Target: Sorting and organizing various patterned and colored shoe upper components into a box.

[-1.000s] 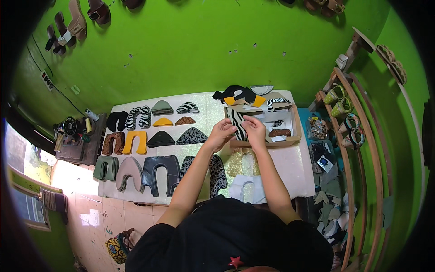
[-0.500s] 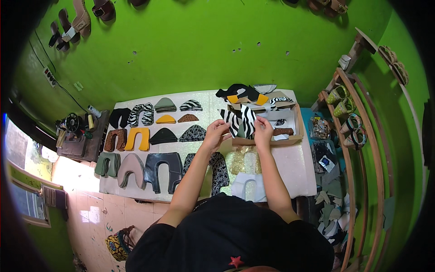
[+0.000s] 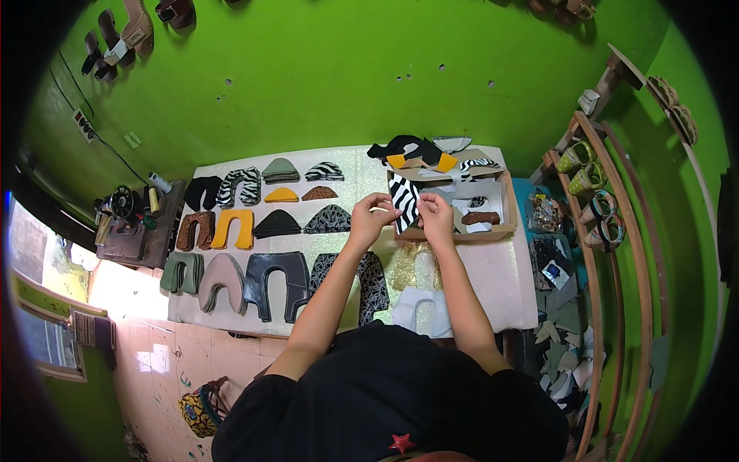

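Observation:
Between my hands, in front of the open cardboard box point(image 3: 493, 232), is a black-and-white zebra-print piece point(image 3: 403, 200). My left hand point(image 3: 374, 219) pinches its left edge. With bent fingers, my right hand point(image 3: 436, 219) grips its lower right side. Whether a second piece lies behind it I cannot tell. Inside the box are scraps, among them a brown piece point(image 3: 480, 219). Below my hands lie gold glittery pieces point(image 3: 406, 271) and white U-shaped pieces point(image 3: 436, 316); my left forearm partly covers a black-and-grey patterned U-shaped stack point(image 3: 372, 285).
Stacks of cut pieces stand in rows on the left of the table, including yellow U-shapes point(image 3: 233, 229) and black U-shapes point(image 3: 275, 285). Black and yellow scraps point(image 3: 412, 151) are piled behind the box. A wooden rack point(image 3: 608, 254) with sandals rises at the right; a sewing machine point(image 3: 127, 212) stands left.
My hands have drawn closer together. Two zebra-print pieces held apart, one in each hand, now appear as one overlapping shape between them.

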The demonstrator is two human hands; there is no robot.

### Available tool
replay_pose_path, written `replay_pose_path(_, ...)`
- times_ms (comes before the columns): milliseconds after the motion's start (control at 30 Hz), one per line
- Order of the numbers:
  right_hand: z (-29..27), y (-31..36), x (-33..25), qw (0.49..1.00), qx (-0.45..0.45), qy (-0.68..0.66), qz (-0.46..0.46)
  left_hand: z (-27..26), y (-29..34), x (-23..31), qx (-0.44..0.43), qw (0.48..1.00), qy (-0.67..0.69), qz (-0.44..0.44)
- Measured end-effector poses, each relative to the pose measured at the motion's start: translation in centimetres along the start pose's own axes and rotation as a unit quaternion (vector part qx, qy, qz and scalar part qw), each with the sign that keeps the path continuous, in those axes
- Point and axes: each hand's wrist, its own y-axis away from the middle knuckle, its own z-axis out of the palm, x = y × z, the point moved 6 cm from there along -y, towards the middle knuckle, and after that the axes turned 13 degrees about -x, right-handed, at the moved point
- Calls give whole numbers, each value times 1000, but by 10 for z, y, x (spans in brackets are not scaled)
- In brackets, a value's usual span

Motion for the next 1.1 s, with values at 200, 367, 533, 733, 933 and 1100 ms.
replay_pose_path(200, 1, -3, -2, 1000, -26, 4, 11, -3, -2, 2, 7, 999, -32, 13)
replay_pose_path(367, 5, -2, -6, 999, -41, 12, 22, -5, 0, 4, 17, 999, -33, 13)
replay_pose_path(533, 6, -1, -8, 998, -39, 33, 30, -8, 1, 4, 29, 999, -22, 17)
replay_pose_path(733, 10, -2, -9, 998, -36, 38, 17, -11, 1, 1, 31, 999, -24, 17)
replay_pose_path(933, 11, -2, -5, 998, -32, 52, 16, -13, 1, -3, 49, 998, -23, 8)
replay_pose_path(1100, 32, -2, 4, 996, -74, 29, 34, -22, 4, -9, 78, 996, 30, 19)
